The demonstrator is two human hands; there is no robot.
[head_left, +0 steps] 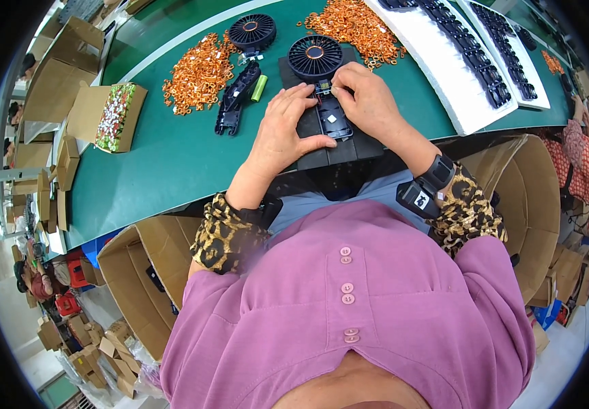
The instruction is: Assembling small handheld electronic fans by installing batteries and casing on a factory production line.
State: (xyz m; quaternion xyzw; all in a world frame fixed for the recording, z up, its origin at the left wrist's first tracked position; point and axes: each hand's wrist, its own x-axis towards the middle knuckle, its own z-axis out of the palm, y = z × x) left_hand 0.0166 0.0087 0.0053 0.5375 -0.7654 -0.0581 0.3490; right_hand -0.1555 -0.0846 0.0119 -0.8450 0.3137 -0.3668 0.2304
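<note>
A black handheld fan [315, 57] with a copper-coloured hub lies on a dark mat [318, 155], its handle shell [334, 123] open. A small circuit board [324, 87] with a lit display sits at the top of the handle. My left hand [281, 126] holds the handle from the left, fingers near the board and thumb at the lower end. Pinched at the board's right edge, my right hand [368, 102] hides whatever is between its fingertips. Left of the mat lie a second fan head [252, 33], a black handle cover [234, 102] and a green battery cell [259, 88].
Piles of small orange rings [202, 71] and more orange rings [356, 27] cover parts of the green table [151, 177]. White foam trays [468, 116] with rows of black parts stand at right. A cardboard box [134, 126] is at left; open cartons [519, 191] flank me.
</note>
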